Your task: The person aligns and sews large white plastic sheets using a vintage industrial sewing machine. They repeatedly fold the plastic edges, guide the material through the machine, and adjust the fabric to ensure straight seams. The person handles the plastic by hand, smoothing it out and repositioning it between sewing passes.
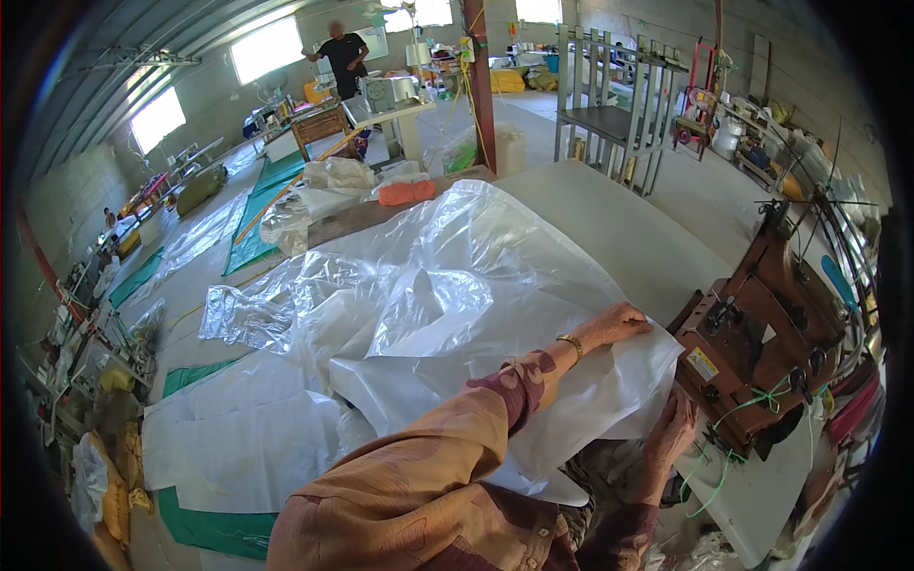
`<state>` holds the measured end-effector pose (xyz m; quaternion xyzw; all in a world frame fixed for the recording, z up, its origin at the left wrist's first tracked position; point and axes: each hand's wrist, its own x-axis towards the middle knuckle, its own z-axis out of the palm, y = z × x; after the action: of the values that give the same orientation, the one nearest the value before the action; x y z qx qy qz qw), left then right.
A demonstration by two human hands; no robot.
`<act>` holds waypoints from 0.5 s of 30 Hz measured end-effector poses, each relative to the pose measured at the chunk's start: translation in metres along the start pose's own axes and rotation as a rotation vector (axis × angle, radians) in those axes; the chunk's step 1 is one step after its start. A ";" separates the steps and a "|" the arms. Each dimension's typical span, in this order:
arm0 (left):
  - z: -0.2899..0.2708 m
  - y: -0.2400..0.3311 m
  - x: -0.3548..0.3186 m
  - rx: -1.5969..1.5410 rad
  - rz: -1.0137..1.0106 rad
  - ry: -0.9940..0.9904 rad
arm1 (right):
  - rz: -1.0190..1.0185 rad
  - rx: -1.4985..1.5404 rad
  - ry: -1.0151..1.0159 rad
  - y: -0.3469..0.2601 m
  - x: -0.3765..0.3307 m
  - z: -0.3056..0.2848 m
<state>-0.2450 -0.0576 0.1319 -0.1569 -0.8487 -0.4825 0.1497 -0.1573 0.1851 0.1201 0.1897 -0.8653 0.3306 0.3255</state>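
A large translucent white plastic sheet (428,305) lies crumpled over the table and hangs past its near side. With a bracelet at the wrist, my left hand (617,325) is closed on the sheet's right edge, fingertips pinched together. Lower down, beside the brown sewing machine (752,333), my right hand (672,426) grips the sheet's near right corner between thumb and fingers. Part of that grip is hidden behind the hand. Green thread (762,395) trails from the machine onto the tabletop just right of my right hand.
An orange-red bundle (407,192) and clear plastic bags (338,174) rest at the table's far edge. Beyond stand a metal rack (609,119), a red post (479,86) and another sewing machine (390,93). A person (343,62) in dark clothes stands at the back. Green tarps (271,205) cover floor at left.
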 end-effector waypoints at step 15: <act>-0.001 -0.003 -0.001 0.021 0.091 0.045 | -0.056 -0.036 0.006 0.001 0.000 0.000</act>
<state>-0.2458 -0.0600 0.1294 -0.1831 -0.8420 -0.4696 0.1921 -0.1577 0.1862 0.1200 0.2067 -0.8646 0.3062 0.3406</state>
